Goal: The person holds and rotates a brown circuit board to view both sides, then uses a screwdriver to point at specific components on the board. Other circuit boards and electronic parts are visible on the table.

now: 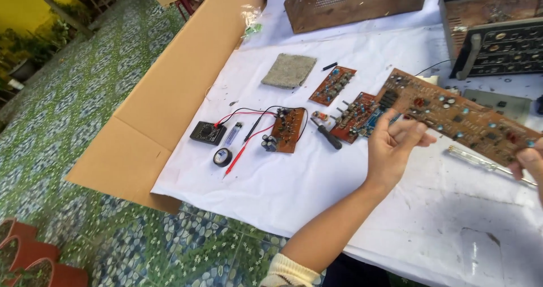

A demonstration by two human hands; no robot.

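A long brown circuit board (464,114) with many small components is held up over a white sheet. My left hand (393,145) grips its left end from below, palm toward me. My right hand (529,162) pinches its right end at the frame's edge and is mostly out of view. Under the board lie a smaller red-brown board (355,117) and a clear-handled screwdriver (489,165).
On the white sheet (283,191): a black multimeter (207,133) with red and black leads, a tape roll (222,157), a lighter (232,134), two small boards (285,129) (332,85), a black-handled screwdriver (328,135), a grey pad (289,71). Metal chassis (353,1) and amplifier panel (498,43) at the back. Cardboard (164,94) to the left.
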